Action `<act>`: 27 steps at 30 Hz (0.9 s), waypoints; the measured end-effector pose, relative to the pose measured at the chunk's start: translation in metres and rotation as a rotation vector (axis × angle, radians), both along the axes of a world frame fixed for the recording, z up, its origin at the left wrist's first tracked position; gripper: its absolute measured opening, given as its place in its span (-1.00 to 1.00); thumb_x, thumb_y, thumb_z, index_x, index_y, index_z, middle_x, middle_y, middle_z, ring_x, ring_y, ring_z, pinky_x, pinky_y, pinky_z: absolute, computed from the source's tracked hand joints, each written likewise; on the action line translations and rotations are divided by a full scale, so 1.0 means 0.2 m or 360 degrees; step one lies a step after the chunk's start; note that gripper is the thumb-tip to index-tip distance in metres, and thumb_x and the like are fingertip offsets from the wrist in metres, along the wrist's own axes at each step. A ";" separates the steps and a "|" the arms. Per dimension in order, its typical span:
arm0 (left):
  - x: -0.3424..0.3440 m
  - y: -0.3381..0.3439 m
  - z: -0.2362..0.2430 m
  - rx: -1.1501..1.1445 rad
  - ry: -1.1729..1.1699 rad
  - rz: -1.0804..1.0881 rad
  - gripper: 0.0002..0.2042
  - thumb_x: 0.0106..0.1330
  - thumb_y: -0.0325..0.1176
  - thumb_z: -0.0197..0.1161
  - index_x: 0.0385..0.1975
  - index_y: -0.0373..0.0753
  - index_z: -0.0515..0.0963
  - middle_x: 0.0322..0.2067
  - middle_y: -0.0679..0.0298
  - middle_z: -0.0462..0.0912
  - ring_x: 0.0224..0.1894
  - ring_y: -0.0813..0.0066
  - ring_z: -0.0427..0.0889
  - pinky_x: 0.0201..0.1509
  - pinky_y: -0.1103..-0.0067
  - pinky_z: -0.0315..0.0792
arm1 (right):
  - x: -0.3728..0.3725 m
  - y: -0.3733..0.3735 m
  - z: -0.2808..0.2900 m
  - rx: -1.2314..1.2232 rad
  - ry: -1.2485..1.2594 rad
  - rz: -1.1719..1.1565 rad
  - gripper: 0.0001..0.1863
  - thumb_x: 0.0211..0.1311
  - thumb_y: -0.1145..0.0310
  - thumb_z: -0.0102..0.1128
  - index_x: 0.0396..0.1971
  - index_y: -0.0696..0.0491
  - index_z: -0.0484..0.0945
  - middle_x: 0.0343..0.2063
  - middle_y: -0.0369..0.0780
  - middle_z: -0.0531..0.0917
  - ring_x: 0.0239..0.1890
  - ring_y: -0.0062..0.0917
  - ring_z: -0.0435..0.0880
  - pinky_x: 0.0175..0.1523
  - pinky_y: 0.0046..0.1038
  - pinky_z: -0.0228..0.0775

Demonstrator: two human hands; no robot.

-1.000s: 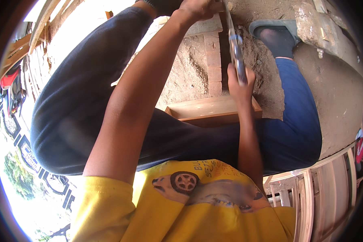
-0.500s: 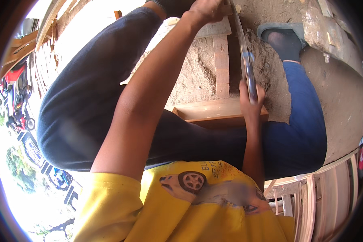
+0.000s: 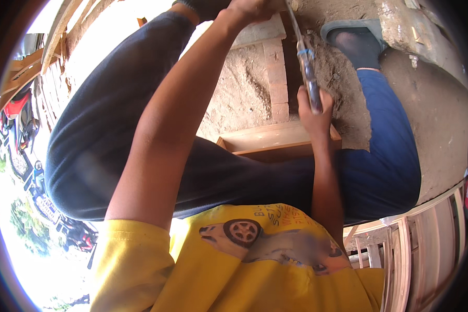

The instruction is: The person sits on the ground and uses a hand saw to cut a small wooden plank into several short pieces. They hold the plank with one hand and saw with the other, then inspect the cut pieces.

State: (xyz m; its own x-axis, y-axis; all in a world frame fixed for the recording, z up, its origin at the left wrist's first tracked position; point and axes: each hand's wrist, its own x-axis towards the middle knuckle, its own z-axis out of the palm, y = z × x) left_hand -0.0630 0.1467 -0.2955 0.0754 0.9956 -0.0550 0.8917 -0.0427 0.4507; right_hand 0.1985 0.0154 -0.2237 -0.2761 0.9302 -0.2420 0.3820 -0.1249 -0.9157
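Observation:
My right hand (image 3: 317, 112) is closed round the handle of a long, thin tool that looks like a handsaw (image 3: 308, 73), seen edge-on. A blue band wraps the tool near the handle, and its narrow metal part runs away from me past the top edge. Beside that far part, my left hand (image 3: 250, 9) is at a pale wooden board (image 3: 260, 32). The top edge cuts off most of its fingers, so its grip is hidden. A narrow wooden piece (image 3: 275, 78) runs from the board toward a box-like wooden piece (image 3: 265, 139) against my thigh.
Bare, sandy ground (image 3: 239, 91) lies between my legs. My right foot in a grey sandal (image 3: 351, 39) is near a rough, pale block (image 3: 413, 26). Wooden slats (image 3: 403, 260) stand at the lower right, and more timber (image 3: 62, 31) leans at the upper left.
My right hand and the tool have slid a little farther away from me. The whole view has shifted slightly, while my left hand stays at the board.

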 end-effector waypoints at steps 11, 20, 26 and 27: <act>0.06 -0.04 -0.05 0.0132 0.0301 -0.0015 -0.61 0.12 -0.14 0.32 -0.14 -0.26 0.52 -0.19 0.06 0.61 -0.02 0.24 0.58 0.13 0.40 0.45 | 0.14 -0.17 0.07 -0.0043 -0.0155 -0.0006 -0.79 0.17 0.51 0.17 -0.62 0.23 0.43 -0.75 -0.22 0.42 -0.66 -0.59 0.42 -0.52 -0.41 0.21; 0.02 -0.03 0.03 0.0060 -0.0053 -0.0011 -0.75 0.13 -0.17 0.28 -0.41 -0.25 0.60 -0.40 0.01 0.62 -0.22 0.01 0.60 -0.06 0.25 0.46 | 0.08 -0.07 0.05 -0.0033 -0.0153 0.0085 -0.90 0.14 0.57 0.12 -0.54 0.24 0.48 -0.72 -0.15 0.43 -0.66 -0.50 0.45 -0.51 -0.40 0.24; 0.02 -0.03 0.08 0.0111 -0.0169 0.0147 -0.74 0.14 -0.18 0.27 -0.56 -0.29 0.57 -0.53 -0.01 0.61 -0.38 0.01 0.62 -0.31 0.25 0.48 | 0.14 -0.18 0.11 0.0220 -0.0054 0.0070 -0.87 0.12 0.56 0.13 -0.60 0.22 0.46 -0.75 -0.17 0.43 -0.70 -0.52 0.43 -0.55 -0.42 0.20; 0.04 -0.03 0.05 0.0208 -0.0230 0.0150 -0.74 0.14 -0.19 0.26 -0.58 -0.29 0.56 -0.54 -0.01 0.61 -0.39 0.01 0.62 -0.32 0.25 0.47 | 0.13 -0.16 0.09 0.0194 -0.0065 0.0104 -0.89 0.12 0.57 0.13 -0.58 0.22 0.48 -0.74 -0.18 0.44 -0.70 -0.54 0.43 -0.55 -0.42 0.20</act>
State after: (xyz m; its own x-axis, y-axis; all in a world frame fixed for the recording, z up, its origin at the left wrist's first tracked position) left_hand -0.0547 0.1401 -0.2861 -0.0204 0.9966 0.0795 0.8211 -0.0287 0.5700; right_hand 0.2243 -0.0165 -0.2067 -0.3291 0.9338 -0.1406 0.4226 0.0125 -0.9062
